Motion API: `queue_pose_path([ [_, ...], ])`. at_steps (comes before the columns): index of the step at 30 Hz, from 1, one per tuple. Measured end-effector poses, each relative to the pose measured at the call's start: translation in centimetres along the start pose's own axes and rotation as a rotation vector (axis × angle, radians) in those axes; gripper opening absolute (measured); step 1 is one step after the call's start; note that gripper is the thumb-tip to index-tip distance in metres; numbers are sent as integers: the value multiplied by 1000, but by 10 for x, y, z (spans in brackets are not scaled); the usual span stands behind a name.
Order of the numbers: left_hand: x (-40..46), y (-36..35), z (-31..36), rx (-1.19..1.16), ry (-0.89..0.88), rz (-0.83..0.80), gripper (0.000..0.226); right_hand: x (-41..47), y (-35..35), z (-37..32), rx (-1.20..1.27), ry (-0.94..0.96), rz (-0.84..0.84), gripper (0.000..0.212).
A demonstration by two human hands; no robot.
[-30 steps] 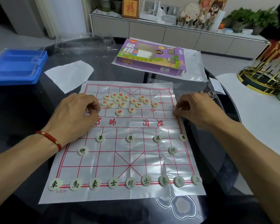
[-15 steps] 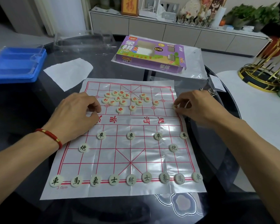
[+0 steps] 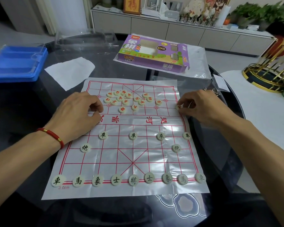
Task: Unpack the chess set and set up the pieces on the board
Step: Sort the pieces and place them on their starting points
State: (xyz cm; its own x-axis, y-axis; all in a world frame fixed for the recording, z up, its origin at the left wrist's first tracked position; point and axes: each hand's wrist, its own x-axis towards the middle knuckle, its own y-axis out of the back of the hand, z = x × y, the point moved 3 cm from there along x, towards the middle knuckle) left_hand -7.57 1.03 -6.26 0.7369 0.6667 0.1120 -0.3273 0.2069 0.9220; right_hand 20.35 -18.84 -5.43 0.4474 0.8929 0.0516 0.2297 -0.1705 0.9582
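- Two hands rest at the far half of the board (image 3: 133, 154) in the head view — a thin plastic sheet printed with a red grid, spread flat on a dark glass table (image 3: 23, 120).
- The right hand (image 3: 202, 108) pinches a red-lettered piece (image 3: 178, 106) between thumb and fingertips, right at the board's right edge line, just beyond the river lettering.
- The left hand (image 3: 77, 115) lies on the board's left edge with its fingers curled under against the thumb; whether a piece sits inside that curl I cannot tell. A red cord bracelet (image 3: 52, 134) circles its wrist.
- The loose red pieces (image 3: 126, 99) lie in a scattered cluster between the two hands, on the far side of the river, none on a proper point.
- The black pieces (image 3: 133, 180) are set out — nine along the near edge line, two cannons on the third line, four soldiers visible on the fourth.
- Beyond the board stands the purple chess box (image 3: 154, 54) on a clear plastic bag, a white paper sheet (image 3: 70, 71) to the left, and a blue tray (image 3: 16, 64) at the table's far-left rim.
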Motion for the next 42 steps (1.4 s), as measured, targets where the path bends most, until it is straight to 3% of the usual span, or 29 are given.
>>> queue_pose_path([
  [10, 0, -1, 1, 0, -1, 3, 13, 0, 2, 2, 4, -13, -5, 26],
  [15, 0, -1, 0, 2, 3, 9, 12, 5, 0, -43, 8, 146, 149, 21],
  [19, -1, -1, -1, -8, 13, 11, 13, 17, -24, -96, -26, 333, 92, 28],
  [25, -2, -2, -4, -17, -10, 15, 15, 20, -34, -103, -77, 372, -5, 31],
  [33, 0, -3, -8, -23, -20, 5, 15, 11, -8, -63, -30, 260, -85, 22],
  [42, 1, -4, -8, -18, -24, 0, 14, 13, -13, -54, 29, 165, -21, 22],
])
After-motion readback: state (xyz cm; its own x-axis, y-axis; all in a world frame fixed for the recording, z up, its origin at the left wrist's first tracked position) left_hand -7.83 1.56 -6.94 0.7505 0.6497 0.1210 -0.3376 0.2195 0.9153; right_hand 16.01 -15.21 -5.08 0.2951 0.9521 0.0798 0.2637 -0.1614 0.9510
